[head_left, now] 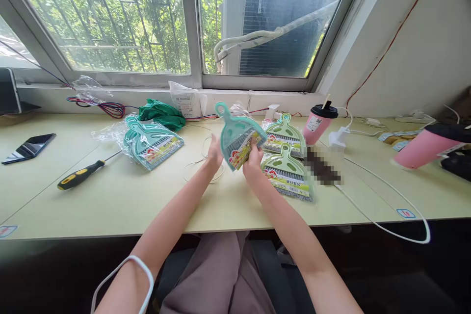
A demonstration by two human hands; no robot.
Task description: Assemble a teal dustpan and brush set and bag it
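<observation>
Both my hands hold a teal mini dustpan and brush set point(237, 137) up above the pale table, its handle pointing up and left. My left hand point(214, 153) grips its left edge with fingers closed behind it. My right hand point(253, 159) pinches its lower right corner by the paper label. Just right of my hands lie two light green dustpan sets point(285, 157) in clear wrap. Another teal dustpan set point(152, 142) in plastic lies to the left.
A yellow-and-black screwdriver point(83, 174) and a phone point(29, 147) lie at the left. A green cloth point(162, 114) sits by the window sill. Two pink cups point(318, 122) point(429, 144) and a white cable point(390, 206) occupy the right side of the table point(110, 206).
</observation>
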